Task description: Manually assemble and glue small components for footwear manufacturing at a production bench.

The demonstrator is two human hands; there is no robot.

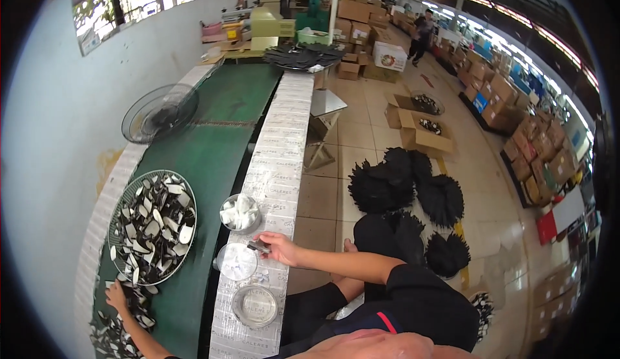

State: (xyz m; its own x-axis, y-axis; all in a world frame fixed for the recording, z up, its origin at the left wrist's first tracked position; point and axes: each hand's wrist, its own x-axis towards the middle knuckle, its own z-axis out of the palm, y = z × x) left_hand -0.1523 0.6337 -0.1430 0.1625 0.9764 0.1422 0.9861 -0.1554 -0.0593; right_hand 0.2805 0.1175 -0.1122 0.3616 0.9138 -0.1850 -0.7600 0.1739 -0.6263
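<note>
My left hand (115, 297) is low at the left, its fingers spread among loose curved black-and-white pieces (139, 304) on the green belt. Just beyond it, a round mesh basket (194, 194) is heaped with similar pieces (155, 223). My right hand (280, 249) is above the pale paper-covered ledge, closed on a small dark piece (259, 246) pinched at the fingertips. That piece is over the edge of a shallow clear dish (237, 261) with whitish contents. Behind stands a clear tub of white wads (240, 212); nearer me is a round clear container (254, 306).
The green belt (226, 97) runs away between a wall and the ledge (278, 146). An upturned-looking mesh basket (132, 117) rests at its left edge. Black ragged bundles (382, 184) lie on the floor right, with open cartons (423, 133) beyond. A person (422, 35) is far off.
</note>
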